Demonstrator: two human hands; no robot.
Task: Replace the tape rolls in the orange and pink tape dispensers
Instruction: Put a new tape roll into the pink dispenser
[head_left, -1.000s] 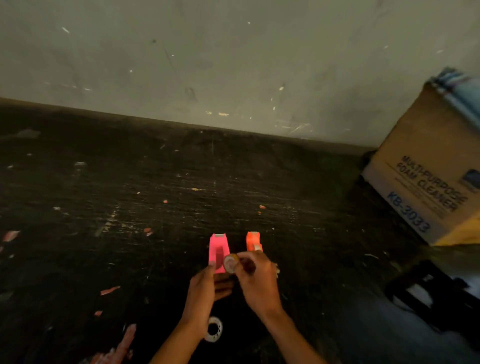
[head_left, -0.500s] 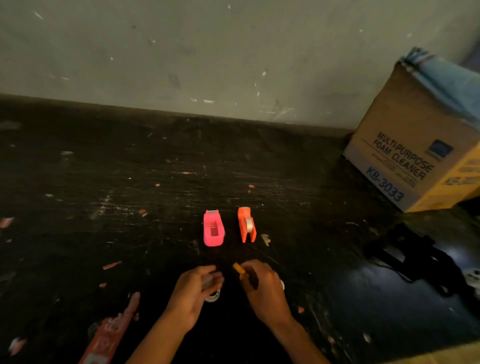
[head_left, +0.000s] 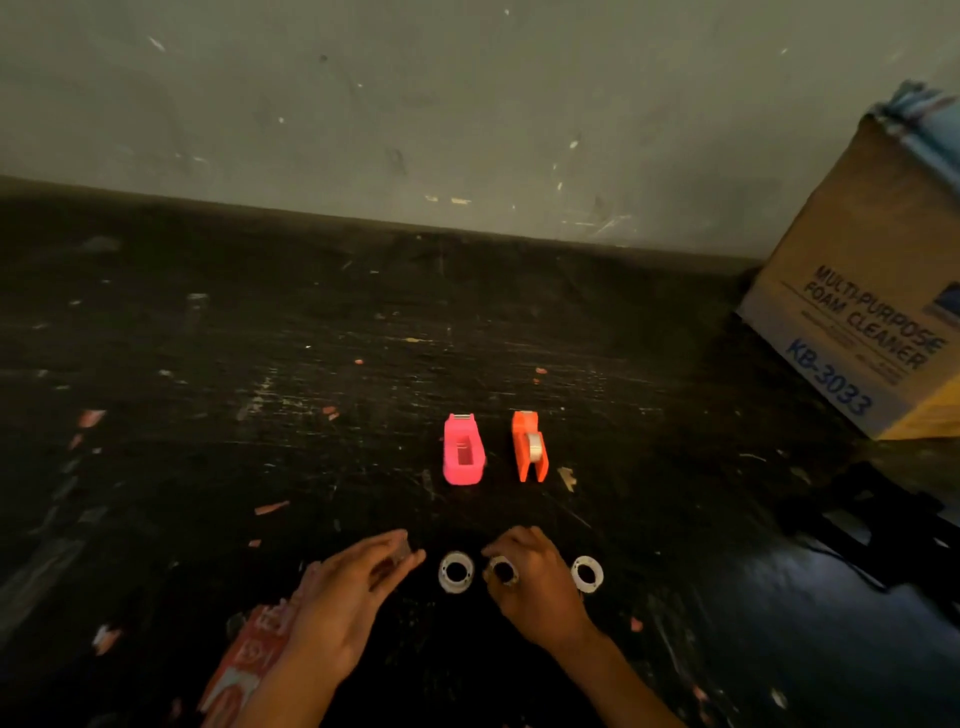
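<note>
The pink tape dispenser (head_left: 463, 451) stands on the dark table with its slot empty. Just to its right, the orange tape dispenser (head_left: 529, 452) has a pale tape roll (head_left: 535, 447) seated in it. Nearer to me, three rings lie in a row: a clear roll (head_left: 456, 571), a brownish roll (head_left: 503, 570) and a white roll (head_left: 587, 573). My right hand (head_left: 540, 592) pinches the brownish roll against the table. Left of the clear roll, my left hand (head_left: 353, 587) hovers with fingertips close together; something faint and pale may sit between them.
A cardboard box (head_left: 872, 322) marked as foam cleaner stands at the right against the wall. A black object (head_left: 857, 525) lies in front of it. Red packaging (head_left: 249, 654) lies under my left forearm. A paper scrap (head_left: 567, 477) sits beside the orange dispenser.
Both hands have drawn back from the dispensers toward me and come down to the table. The brownish roll came down with my right hand. The three rolls now show in a row.
</note>
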